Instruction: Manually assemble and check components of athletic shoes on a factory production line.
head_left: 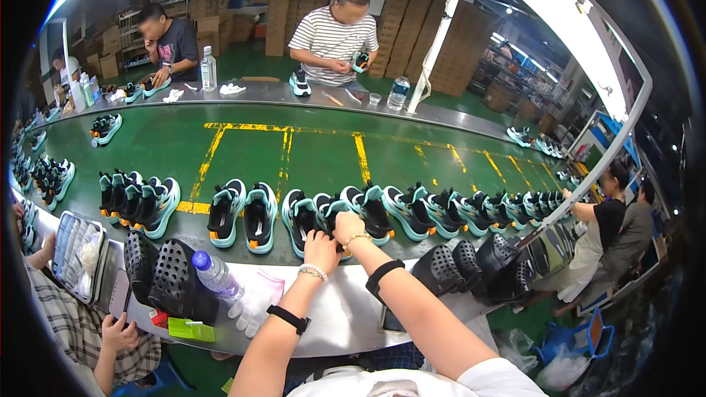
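the largest thing is the green belt [412, 151], which crosses the view and has worn yellow lines on it. on its near side is a pale metal table [331, 316], and on its far side a narrow bench [257, 97]. behind this bench one person in a striped shirt [334, 33] holds a shoe, and another person in a dark shirt [180, 48] has one hand on a shoe.

along the near edge of the belt there is a long row of black and teal shoes [471, 213]. on the table, black clogs [180, 283] with many holes are at the left, and more of them at the right. beside the left ones lies a clear bottle [220, 283] with a purple cap, near white gloves [248, 317] and a green box [191, 329].

the worked shoe [326, 204] is in the row, in front of the person, between two other shoes. the left hand [321, 250] and the right hand [348, 227] are close together at its near end. their fingertips are mostly hidden, so i cannot tell if either hand is grasping it. each wrist has a bracelet.
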A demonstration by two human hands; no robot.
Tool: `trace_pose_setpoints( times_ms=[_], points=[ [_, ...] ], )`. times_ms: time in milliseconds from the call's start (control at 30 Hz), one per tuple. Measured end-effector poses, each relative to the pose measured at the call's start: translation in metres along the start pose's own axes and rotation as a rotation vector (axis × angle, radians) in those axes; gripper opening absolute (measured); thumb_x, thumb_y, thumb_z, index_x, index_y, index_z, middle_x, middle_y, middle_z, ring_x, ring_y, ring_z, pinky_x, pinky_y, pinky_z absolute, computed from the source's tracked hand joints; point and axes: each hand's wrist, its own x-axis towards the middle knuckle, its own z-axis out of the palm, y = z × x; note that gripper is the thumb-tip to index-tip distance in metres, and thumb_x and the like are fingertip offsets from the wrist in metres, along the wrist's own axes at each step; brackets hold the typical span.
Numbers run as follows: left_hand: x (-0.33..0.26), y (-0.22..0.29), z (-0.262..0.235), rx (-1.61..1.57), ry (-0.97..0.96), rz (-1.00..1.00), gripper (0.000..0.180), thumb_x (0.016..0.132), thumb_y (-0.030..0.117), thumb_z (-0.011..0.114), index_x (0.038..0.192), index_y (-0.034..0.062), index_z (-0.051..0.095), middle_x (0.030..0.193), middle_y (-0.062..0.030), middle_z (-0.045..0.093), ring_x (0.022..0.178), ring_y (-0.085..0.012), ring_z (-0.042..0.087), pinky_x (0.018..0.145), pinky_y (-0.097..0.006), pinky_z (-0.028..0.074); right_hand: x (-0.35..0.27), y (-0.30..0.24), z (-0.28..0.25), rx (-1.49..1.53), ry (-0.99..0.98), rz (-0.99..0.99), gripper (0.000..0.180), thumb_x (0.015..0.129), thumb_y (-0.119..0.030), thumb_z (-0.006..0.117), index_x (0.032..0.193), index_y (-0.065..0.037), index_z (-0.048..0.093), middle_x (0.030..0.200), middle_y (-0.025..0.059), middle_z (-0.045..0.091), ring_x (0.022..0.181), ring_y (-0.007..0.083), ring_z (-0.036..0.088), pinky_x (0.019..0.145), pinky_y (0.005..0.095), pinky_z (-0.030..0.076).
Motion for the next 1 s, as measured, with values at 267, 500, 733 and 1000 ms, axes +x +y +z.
trace_pose_setpoints(
  times_ms=[267,500,733,1000],
  points=[
    [0.004,0.005,-0.003,0.04,-0.019,-0.02,0.025,0.074,0.035,0.066,0.083,0.0114,0.07,0.083,-0.0073,0.067,0.092,-0.0223,0.057,0.093,-0.039,0.035,0.028,0.008,0.026,0.145,0.002,0.049,0.021,0.074,-0.015,0.066,0.091,-0.002,0.067,0.093,0.0209,0.067,0.088,0.0343,0.067,0.078,0.0424,0.054],
    [0.001,-0.017,-0.027,0.075,-0.006,0.03,0.035,0.076,0.045,0.066,0.095,0.0154,0.067,0.091,-0.0045,0.065,0.102,-0.021,0.055,0.099,-0.041,0.033,-0.012,-0.002,-0.039,0.134,-0.088,-0.002,0.041,0.075,-0.04,0.067,0.088,-0.001,0.069,0.09,0.0212,0.068,0.088,0.0341,0.066,0.076,0.0416,0.054],
    [0.041,-0.006,-0.02,-0.576,0.288,-0.391,0.068,0.073,0.012,0.066,0.131,0.0061,0.032,0.108,-0.0264,0.059,0.099,-0.0404,0.06,0.085,-0.045,0.049,-0.074,0.022,-0.003,0.322,-0.021,-0.216,0.036,0.081,-0.041,0.062,0.087,-0.006,0.066,0.083,0.0181,0.068,0.078,0.0345,0.066,0.071,0.0449,0.053],
    [0.077,-0.017,0.007,-0.313,-0.108,-0.391,0.082,0.071,0.045,0.075,0.134,0.0027,0.044,0.102,-0.0245,0.065,0.094,-0.0371,0.064,0.085,-0.042,0.05,-0.077,0.027,-0.006,0.351,-0.063,-0.164,0.039,0.08,-0.043,0.062,0.093,-0.007,0.065,0.091,0.0171,0.068,0.082,0.0343,0.066,0.073,0.0445,0.052]
  ],
)
